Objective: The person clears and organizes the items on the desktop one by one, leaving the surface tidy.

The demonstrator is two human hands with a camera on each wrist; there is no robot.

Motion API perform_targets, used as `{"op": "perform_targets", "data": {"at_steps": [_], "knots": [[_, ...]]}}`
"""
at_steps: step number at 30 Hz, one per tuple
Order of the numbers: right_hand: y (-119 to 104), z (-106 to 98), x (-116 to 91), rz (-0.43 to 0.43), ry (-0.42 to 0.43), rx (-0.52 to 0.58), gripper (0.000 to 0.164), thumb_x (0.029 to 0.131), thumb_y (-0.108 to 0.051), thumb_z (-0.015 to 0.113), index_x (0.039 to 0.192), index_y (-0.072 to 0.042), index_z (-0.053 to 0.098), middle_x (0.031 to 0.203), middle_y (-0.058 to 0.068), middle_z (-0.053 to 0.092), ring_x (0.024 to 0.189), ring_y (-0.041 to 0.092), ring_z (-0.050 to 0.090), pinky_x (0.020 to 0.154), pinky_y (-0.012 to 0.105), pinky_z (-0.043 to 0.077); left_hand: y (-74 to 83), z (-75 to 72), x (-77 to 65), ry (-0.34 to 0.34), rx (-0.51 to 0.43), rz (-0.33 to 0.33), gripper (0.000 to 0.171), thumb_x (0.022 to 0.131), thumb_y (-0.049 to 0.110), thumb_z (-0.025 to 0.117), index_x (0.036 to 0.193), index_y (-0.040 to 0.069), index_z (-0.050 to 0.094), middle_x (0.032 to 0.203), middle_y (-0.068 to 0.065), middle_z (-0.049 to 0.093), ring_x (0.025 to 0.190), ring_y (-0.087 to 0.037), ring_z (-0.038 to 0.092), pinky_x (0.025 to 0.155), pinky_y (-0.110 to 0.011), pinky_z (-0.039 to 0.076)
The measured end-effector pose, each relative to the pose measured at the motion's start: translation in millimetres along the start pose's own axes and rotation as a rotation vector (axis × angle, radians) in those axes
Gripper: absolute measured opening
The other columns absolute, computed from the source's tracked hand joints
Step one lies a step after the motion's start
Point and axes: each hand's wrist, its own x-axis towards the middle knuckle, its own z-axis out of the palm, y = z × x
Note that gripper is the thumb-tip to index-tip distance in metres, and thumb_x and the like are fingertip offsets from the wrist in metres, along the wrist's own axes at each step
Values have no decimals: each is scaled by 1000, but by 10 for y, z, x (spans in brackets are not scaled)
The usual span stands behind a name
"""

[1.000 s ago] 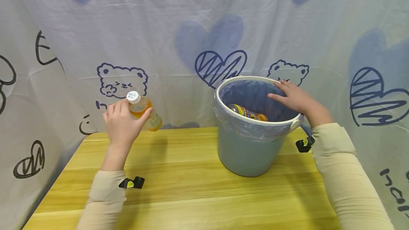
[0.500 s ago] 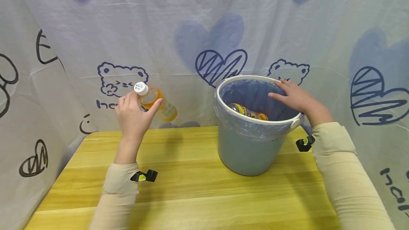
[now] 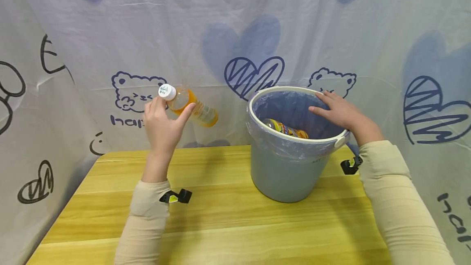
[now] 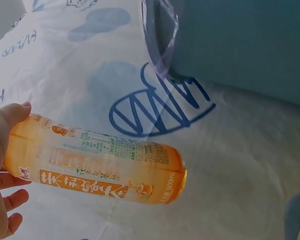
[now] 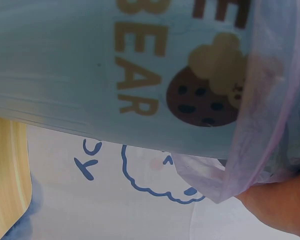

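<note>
My left hand (image 3: pixel 162 128) grips a clear plastic bottle (image 3: pixel 204 114) near its neck, with a white cap and orange drink inside. The bottle is held in the air, tilted, its base pointing right and down. In the left wrist view its orange-and-clear label (image 4: pixel 85 185) shows. My right hand (image 3: pixel 342 111) rests on the far right rim of a grey-blue bin (image 3: pixel 283 179), fingers fairly straight, thumb over the inside. A plastic liner (image 3: pixel 294 150) folds over the bin's rim. Inside lies another bottle (image 3: pixel 287 129) with a yellow label, partly hidden by the wall.
The bin stands on a yellow wood-grain table (image 3: pixel 220 232), right of the middle. Behind and beside it hangs a white curtain (image 3: pixel 198 19) with hearts and bear drawings. Black wrist devices sit on both sleeves.
My left hand has carried the bottle to the right and upward, and the bottle has tilted further toward lying flat. My right hand and the bin have stayed put.
</note>
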Motion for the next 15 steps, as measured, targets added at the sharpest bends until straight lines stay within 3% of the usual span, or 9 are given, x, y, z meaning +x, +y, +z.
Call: {"op": "perform_targets", "data": {"at_steps": [9,15], "knots": [[5,-4,-1,2,-2,6,84,97,-61,38,156,-8,12,161,27,4,147,50,2,112,70,8,175,45,53,40,-110,16,61,76,40,81,117,-2,62,112,-18,67,102,-36,50,93,-45,34],[16,2,2,-1,-4,0,86,96,-64,37,156,-8,12,161,27,4,147,50,2,112,70,8,280,86,74,59,-171,59,77,77,60,73,124,0,61,119,-16,67,101,-35,50,93,-37,33]]}}
